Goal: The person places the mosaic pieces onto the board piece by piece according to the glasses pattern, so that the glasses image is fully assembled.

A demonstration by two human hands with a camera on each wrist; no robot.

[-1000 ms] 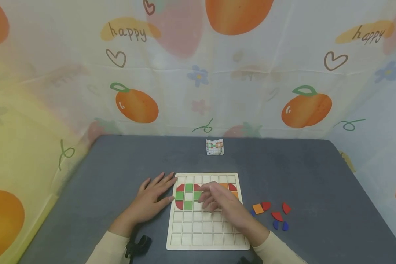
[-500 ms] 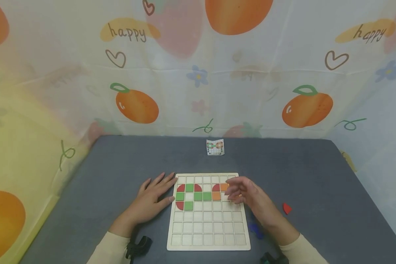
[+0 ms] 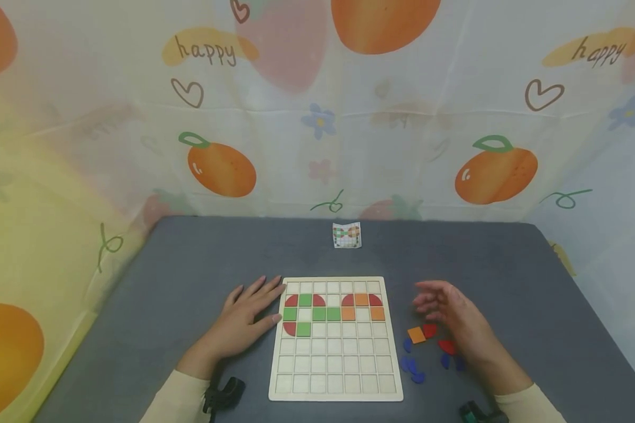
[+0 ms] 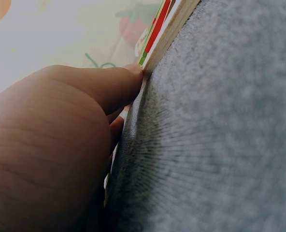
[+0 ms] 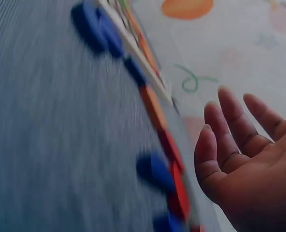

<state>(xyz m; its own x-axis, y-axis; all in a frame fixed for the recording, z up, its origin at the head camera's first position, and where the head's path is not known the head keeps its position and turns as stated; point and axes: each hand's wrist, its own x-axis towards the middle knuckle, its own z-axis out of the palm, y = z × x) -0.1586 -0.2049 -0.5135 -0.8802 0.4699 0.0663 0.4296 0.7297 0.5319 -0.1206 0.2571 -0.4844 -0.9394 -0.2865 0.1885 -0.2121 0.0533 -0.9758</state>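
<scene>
Taking the pegless grid board (image 3: 335, 383) as the clock dial, the person's left hand (image 3: 241, 317) lies at 9 o'clock, fingers spread wide, fingertips and thumb touching the rim as if to steady it. The right hand (image 3: 451, 315) hangs near 3 o'clock above the bench (image 3: 217, 247), fingers loosely bent; it appears to hold nothing, though the thumb is out of sight in the blurred wrist view. Green, orange and red tiles fill part of the second, third and fourth rows, with a gap in each. The small printed card (image 3: 347, 235) lies at 12 o'clock, beyond the board. Between 3 and 4 o'clock lie the loose pieces: an orange square tile (image 3: 416, 335) touching a red quarter-round tile (image 3: 430, 331), and several blue pieces (image 3: 413, 365). The step in hand is judged to be choosing a piece between placements. The next move calls for lowering the right fingertips towards 8 o'clock, pinching one tile by its edges and squaring it to a cell.
</scene>
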